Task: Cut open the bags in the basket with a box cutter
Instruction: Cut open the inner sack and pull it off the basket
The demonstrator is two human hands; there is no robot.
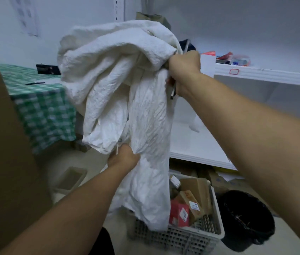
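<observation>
Nearest, left hand (123,157) pinching a low fold, right hand (184,70) clenched on the top of a large white bag (116,85), held above the basket (175,238) of parcels (179,214). Soft, light, probably slippery: best gripped by bunched folds, pulled taut. Possibly the box cutter (172,92) beneath right fist.

A pen (35,83) lies on the green checked tablecloth (40,111); a black bin (246,218) stands lower right.
</observation>
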